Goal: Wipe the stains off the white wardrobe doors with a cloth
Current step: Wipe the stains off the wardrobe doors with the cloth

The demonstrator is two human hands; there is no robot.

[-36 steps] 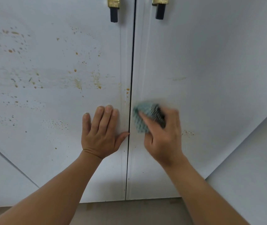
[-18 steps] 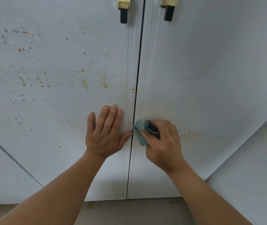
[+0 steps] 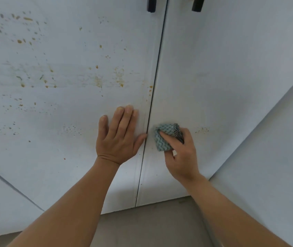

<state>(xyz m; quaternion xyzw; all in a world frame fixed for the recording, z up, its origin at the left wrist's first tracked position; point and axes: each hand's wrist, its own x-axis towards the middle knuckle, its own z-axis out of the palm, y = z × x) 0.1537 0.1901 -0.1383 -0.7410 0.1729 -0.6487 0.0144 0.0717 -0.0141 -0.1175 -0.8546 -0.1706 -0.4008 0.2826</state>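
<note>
Fingers (image 3: 166, 136) of the right hand (image 3: 182, 157) were curled round a folded teal zigzag-weave cloth (image 3: 161, 144), pressing it on the white right wardrobe door (image 3: 231, 68) just right of the dark centre seam (image 3: 153, 97). Left of the seam, the left hand (image 3: 119, 138) lay flat on the brown-speckled white left wardrobe door (image 3: 53, 107), fingers straight and together. Part of the cloth was hidden under the right hand's fingers. Two black door handles (image 3: 151, 5) above were cut off by the frame edge.

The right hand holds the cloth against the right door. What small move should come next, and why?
Probably slide the cloth rightward over the orange specks just beyond the right hand: they look like the nearest stain on the right door.
</note>
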